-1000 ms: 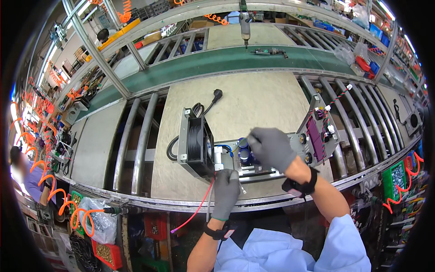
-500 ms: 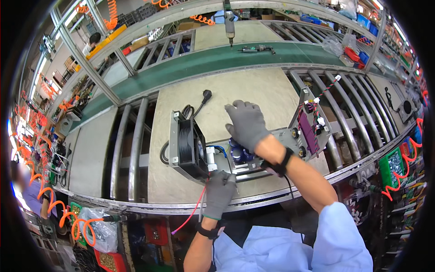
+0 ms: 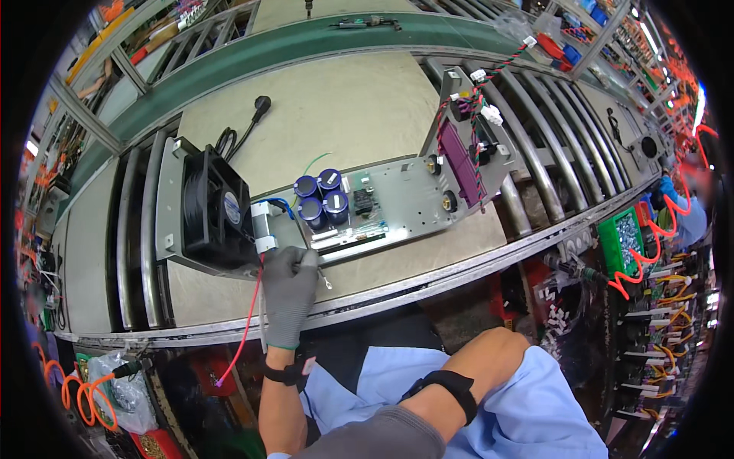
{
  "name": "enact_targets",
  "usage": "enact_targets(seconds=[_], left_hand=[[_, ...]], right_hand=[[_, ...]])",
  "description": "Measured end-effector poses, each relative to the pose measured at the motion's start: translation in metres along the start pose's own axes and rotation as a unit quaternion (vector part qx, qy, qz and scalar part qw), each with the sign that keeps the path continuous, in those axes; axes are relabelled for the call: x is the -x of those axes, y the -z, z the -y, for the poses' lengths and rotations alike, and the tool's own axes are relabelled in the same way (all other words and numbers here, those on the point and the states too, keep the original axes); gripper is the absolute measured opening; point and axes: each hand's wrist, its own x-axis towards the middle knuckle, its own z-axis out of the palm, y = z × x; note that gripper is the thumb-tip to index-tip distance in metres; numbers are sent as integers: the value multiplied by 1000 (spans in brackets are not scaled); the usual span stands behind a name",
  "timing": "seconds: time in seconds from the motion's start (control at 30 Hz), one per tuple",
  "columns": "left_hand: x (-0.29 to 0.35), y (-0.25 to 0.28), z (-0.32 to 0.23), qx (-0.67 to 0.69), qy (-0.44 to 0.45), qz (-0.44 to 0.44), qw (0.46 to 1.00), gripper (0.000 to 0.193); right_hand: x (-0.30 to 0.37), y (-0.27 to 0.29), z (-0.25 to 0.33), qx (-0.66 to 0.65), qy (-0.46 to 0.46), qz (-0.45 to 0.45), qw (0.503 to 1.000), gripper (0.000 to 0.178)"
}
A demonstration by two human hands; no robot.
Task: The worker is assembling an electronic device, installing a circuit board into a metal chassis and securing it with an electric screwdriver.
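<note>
The left hand [image 3: 289, 289], gloved in grey, is seen resting on the front edge of the workbench [image 3: 359, 107], its fingers curled together against the near corner of a metal chassis [image 3: 405, 206]; whether anything is actually pinched between them cannot be told, though a small screw-like part [image 3: 326, 283] lies just at 3 o'clock of the fingertips. A red wire [image 3: 246, 321] is seen running down past the hand at 7 o'clock and off the bench edge. The chassis is spread from 12 to 2 o'clock of the hand, lying flat, with a cluster of dark blue capacitors [image 3: 321, 197] at 1 o'clock and a small circuit board [image 3: 363, 200] just beyond them. At 11 o'clock a black fan [image 3: 210, 210] is held upright in a grey end plate, and a white block [image 3: 264, 229] is fitted between fan and hand. Farther out at 2 o'clock a tilted panel with a purple part [image 3: 462, 164] and twisted red and green leads is raised (white connectors dangle from it). The right hand is hidden: only the forearm with a black wrist strap [image 3: 451, 382] is shown at the lower edge, the gloved end being cut off below the frame, so its grip cannot be judged.
</note>
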Motion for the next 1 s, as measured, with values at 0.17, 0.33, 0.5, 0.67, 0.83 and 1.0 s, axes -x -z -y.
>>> enact_targets(seconds=[0.17, 0.33, 0.5, 0.67, 0.83, 1.0], left_hand=[[2, 6, -4, 4, 16, 19, 1000, 25], [1, 3, -5, 48, 67, 42, 996, 23], [-2, 9, 4, 51, 53, 55, 996, 26], [-5, 16, 3, 114, 62, 87, 988, 25], [-4, 19, -6, 165, 99, 99, 976, 26], [-3, 17, -3, 231, 104, 107, 961, 24]], right_hand=[[0, 5, 6, -10, -8, -28, 1000, 20], [11, 4, 17, -17, -50, 4, 999, 19], [51, -2, -6, 46, -210, 118, 970, 19], [87, 95, -75, 288, -552, -15, 782, 30], [99, 108, -112, 134, -679, -29, 721, 41], [105, 109, -121, 37, -720, -28, 692, 35]])
